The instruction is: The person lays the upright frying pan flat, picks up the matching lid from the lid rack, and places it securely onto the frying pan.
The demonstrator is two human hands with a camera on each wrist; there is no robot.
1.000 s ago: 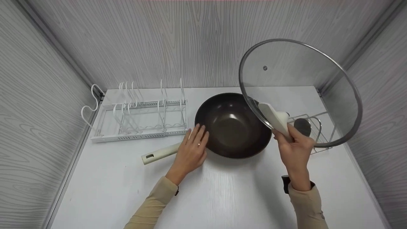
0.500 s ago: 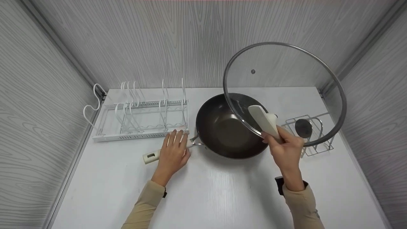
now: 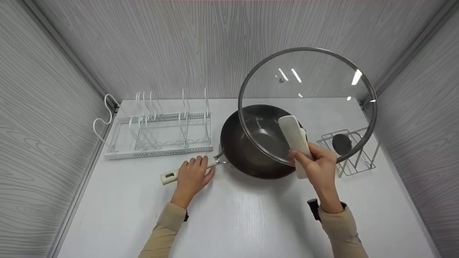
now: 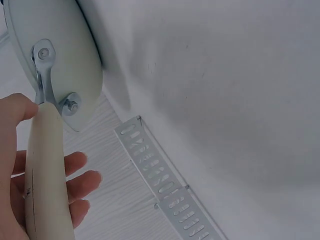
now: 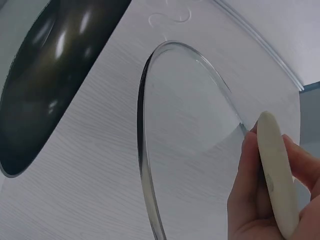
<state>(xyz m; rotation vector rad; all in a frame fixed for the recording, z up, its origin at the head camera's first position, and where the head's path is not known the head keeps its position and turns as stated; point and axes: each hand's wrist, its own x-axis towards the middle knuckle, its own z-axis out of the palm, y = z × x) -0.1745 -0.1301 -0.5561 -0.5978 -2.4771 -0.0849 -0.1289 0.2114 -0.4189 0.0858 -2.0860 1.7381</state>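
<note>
A dark-lined wok (image 3: 238, 143) rests on the white table, its cream handle (image 3: 170, 176) pointing left. My left hand (image 3: 192, 179) grips that handle. In the left wrist view, the fingers curl round the cream handle (image 4: 47, 170) and the thumb lies near its metal joint. My right hand (image 3: 320, 168) holds a large glass lid (image 3: 319, 86) up in the air by its flat cream knob (image 3: 291, 132). The lid is tilted, apart from the wok, and overlaps its right part in the head view. Through the right wrist camera, fingers and thumb pinch the knob (image 5: 276, 175).
Left of the wok stands a white wire rack (image 3: 157, 154) with upright dividers. A small wire holder (image 3: 360, 170) with a dark round piece (image 3: 341, 144) sits at the right, partly behind the lid. Grey wood-grain walls (image 3: 179, 46) enclose the back and sides.
My left hand has slid left from the wok's rim onto its handle, and its fingers have curled round it. My right hand has carried the lid left, over the wok's right part.
</note>
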